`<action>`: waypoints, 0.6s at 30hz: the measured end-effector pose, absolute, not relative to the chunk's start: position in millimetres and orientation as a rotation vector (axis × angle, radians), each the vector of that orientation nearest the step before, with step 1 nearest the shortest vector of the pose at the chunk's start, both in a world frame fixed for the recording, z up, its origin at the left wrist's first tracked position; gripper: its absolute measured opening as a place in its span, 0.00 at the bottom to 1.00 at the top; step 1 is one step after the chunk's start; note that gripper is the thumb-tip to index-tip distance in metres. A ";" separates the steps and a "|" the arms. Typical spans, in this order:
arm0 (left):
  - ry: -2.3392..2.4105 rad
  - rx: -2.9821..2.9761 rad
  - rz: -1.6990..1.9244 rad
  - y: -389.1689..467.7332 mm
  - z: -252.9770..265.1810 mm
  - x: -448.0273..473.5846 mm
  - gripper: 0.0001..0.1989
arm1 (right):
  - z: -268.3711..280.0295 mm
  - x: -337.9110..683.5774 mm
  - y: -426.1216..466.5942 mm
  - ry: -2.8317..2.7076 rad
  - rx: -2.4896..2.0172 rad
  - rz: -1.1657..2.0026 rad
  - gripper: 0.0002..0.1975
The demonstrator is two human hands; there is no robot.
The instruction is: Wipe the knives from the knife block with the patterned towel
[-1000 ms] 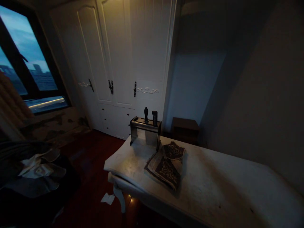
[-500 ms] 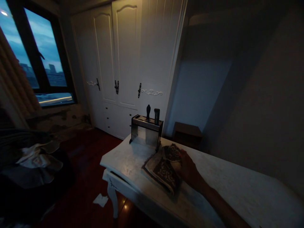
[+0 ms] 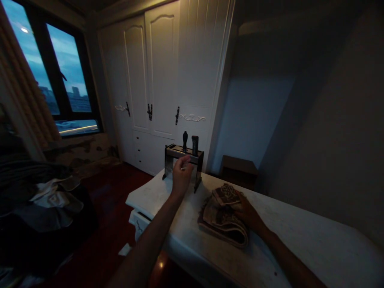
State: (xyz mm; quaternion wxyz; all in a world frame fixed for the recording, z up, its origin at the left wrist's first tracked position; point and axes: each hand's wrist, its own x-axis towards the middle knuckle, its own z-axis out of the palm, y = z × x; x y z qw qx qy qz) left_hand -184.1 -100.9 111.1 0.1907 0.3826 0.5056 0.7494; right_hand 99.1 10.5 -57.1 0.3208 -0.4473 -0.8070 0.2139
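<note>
On the table (image 3: 294, 240), right hand (image 3: 247, 214) presses folded cloth (image 3: 223, 218), fingers (image 3: 240, 204) flat.

My left hand (image 3: 181, 175) is raised in front of the metal knife rack (image 3: 183, 161) at the far end of the white desk (image 3: 300, 244), fingers curled. My right hand (image 3: 247, 212) lies on the folded patterned cloth (image 3: 221, 218), right of the rack.

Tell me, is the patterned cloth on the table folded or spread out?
Folded. The cloth lies as a thick stack of layers with rounded edges on the table, and the right hand rests on it.
</note>
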 end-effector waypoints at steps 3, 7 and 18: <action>1.521 1.128 2.015 -56.0 129.7 -198.3 0.28 | -54.4 138.4 2.5 -2.045 -1.245 0.583 0.52; 1.791 1.314 1.801 -22.3 141.6 -212.4 0.39 | -57.7 170.8 -5.3 -1.911 -1.354 0.495 0.48; 2.167 1.708 1.394 -6.2 162.1 -222.4 0.12 | -65.0 179.7 2.3 -1.755 -1.346 0.691 0.52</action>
